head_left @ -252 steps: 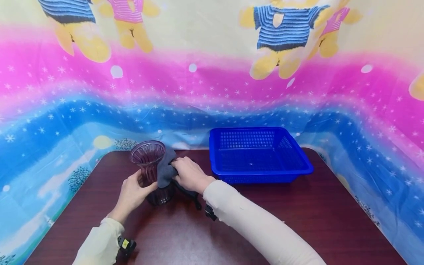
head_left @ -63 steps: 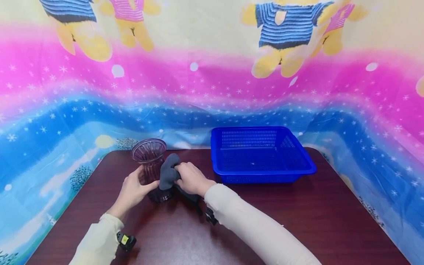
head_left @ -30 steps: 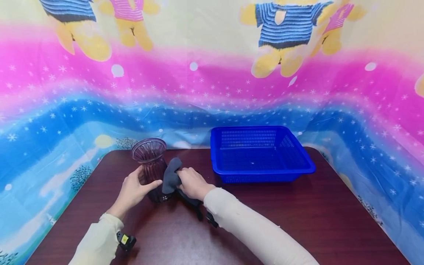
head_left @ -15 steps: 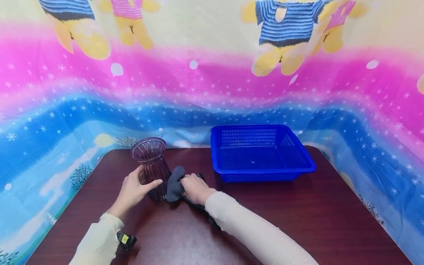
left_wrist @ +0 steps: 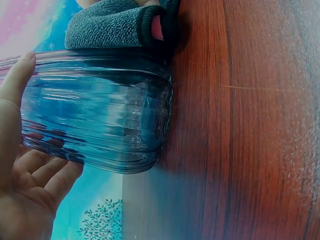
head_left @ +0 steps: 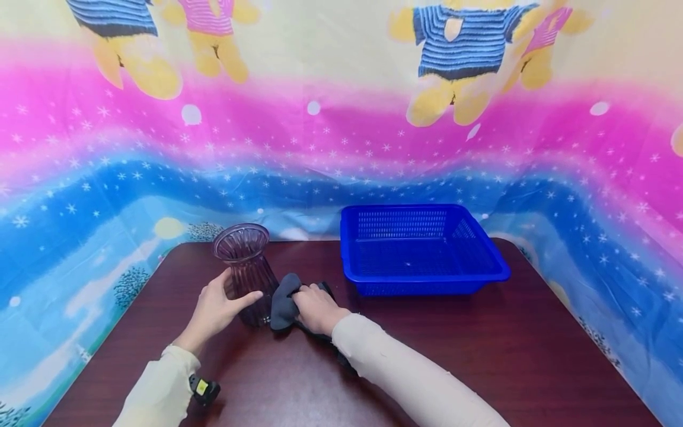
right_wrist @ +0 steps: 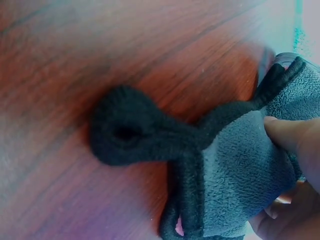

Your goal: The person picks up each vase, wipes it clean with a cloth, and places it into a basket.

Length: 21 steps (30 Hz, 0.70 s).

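A ribbed, purple-tinted glass vase with a flared rim stands at the left of the table, tilted slightly in the head view. My left hand holds it round the waist, thumb on the near side and fingers behind, as the left wrist view shows with the vase's lower body. Bunched in my right hand is a dark grey cleaning cloth with black edging. The cloth lies against the vase's lower right side. In the right wrist view, thumb and fingers pinch the cloth, and its black loop hangs toward the table.
A blue perforated plastic basket sits at the back right of the dark red-brown wooden table. Behind the table hangs a patterned curtain. A small black camera is strapped at the left wrist.
My right hand has moved the cloth from the vase's upper side down to near its base, and slightly right. The left hand keeps its hold on the vase, nearly still.
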Available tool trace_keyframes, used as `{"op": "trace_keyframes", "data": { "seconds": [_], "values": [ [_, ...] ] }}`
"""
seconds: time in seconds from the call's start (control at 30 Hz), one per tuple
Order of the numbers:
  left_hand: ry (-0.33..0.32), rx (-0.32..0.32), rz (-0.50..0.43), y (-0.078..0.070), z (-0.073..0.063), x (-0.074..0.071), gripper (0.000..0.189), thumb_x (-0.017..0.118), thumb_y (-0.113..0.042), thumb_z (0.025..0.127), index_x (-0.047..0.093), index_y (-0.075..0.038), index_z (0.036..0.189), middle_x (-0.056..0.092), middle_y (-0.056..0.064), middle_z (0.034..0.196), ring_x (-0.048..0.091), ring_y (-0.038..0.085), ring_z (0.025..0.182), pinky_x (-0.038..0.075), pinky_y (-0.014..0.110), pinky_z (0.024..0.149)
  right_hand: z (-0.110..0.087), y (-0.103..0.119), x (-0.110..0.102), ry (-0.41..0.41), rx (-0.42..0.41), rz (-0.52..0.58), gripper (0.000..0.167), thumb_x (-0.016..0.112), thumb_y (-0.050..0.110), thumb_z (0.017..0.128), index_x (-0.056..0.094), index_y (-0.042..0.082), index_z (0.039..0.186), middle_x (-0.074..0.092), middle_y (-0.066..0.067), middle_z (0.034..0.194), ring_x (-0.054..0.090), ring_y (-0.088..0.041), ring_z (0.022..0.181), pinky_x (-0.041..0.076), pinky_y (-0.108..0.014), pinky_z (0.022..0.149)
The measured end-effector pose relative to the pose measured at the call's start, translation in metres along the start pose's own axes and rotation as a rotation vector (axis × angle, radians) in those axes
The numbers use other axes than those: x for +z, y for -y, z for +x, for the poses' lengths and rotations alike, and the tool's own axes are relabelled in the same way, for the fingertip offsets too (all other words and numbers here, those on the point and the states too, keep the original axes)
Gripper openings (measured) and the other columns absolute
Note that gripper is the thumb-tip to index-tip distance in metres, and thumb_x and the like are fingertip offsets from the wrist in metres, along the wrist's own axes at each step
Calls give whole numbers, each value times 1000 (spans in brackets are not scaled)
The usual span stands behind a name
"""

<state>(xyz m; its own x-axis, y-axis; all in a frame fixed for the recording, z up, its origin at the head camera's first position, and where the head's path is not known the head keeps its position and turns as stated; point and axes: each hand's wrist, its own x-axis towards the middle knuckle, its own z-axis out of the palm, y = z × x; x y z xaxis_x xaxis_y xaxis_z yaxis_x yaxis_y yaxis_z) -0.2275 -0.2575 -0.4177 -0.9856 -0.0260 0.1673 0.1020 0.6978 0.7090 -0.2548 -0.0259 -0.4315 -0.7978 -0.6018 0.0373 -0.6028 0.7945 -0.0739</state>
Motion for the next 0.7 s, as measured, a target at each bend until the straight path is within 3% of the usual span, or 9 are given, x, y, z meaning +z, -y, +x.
{"op": "trace_keyframes", "data": {
  "seconds": [0.7],
  "values": [
    [-13,11,-9,2,0,2,94,76,-53,86,38,2,152,55,30,143,61,43,126,51,55,101,3,2,-11,-35,17,139,7,68,17,93,68,12,88,71,-6,100,63,-24,90,54,-35,84]
  ]
}}
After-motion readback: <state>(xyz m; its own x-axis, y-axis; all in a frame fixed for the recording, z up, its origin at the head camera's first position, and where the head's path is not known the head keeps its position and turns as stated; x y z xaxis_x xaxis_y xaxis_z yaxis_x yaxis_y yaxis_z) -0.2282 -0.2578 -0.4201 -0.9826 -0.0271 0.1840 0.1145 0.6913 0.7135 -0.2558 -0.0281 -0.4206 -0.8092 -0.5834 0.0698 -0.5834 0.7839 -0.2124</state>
